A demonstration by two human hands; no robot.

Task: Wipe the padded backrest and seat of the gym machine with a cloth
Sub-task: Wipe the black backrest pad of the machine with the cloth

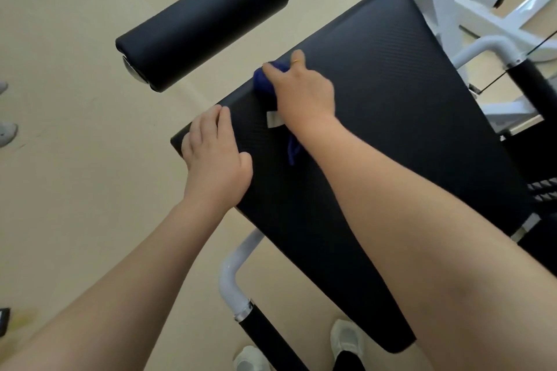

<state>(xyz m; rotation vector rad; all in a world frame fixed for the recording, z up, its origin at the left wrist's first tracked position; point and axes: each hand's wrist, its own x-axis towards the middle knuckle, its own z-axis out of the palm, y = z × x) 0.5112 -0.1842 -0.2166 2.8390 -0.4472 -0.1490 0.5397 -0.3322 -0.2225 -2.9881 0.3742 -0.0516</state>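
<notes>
A large black padded seat (391, 117) of the gym machine fills the middle of the head view. My right hand (301, 93) presses a bunched dark blue cloth (263, 84) against the pad's left edge; a white tag and a loose blue strip show under the wrist. My left hand (215, 156) lies flat on the pad's near left corner, fingers curled over its edge, holding nothing. No backrest pad is distinguishable in this view.
A black padded roller (205, 18) on a white arm stands left of the pad. The white frame (452, 15) rises at the right. A white tube with a black grip (241, 295) runs below the pad. My white shoes (346, 337) stand on the beige floor.
</notes>
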